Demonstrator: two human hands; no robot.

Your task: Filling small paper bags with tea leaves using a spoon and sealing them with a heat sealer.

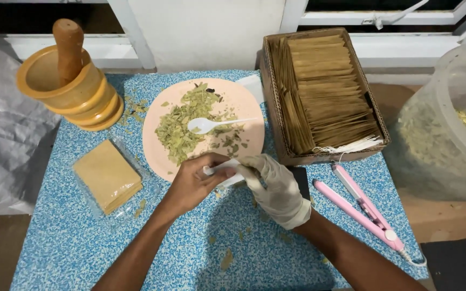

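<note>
A small white sachet [223, 173] lies level at the pink plate's [163, 156] near rim.

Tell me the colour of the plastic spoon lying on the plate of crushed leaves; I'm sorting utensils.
White: the plastic spoon shows best in the head view.

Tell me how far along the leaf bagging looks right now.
Done: the cardboard box is packed with tan sachets. In hand: the left hand and gloved right hand hold one small white sachet. Left: crushed leaves on the plate and flat tan bags.
</note>
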